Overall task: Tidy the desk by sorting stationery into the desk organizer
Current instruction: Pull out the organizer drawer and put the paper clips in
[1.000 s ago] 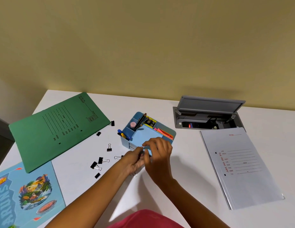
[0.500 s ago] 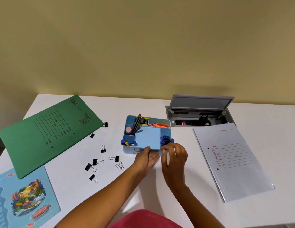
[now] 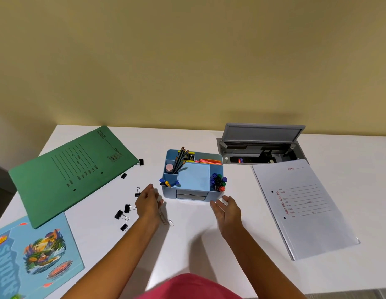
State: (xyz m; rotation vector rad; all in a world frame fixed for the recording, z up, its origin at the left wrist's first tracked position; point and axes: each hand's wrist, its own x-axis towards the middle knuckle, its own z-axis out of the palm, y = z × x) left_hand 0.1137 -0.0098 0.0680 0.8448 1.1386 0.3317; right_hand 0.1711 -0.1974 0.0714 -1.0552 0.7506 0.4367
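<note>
Desk organizer (image 3: pixel 193 182), between left hand (image 3: pixel 147 201), right hand (image 3: pixel 227 209), untouched

The left hand (image 3: pixel 147 201) is held open front-left of the desk organizer (image 3: pixel 193 180), the right hand (image 3: pixel 227 209) near its front-right corner.

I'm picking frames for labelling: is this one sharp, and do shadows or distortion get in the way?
Head view: even, soft light; organizer and binder clips sharp; left hand slightly blurred; faint arm shadows on the desk; the wide lens splays the desk's sides.
</note>
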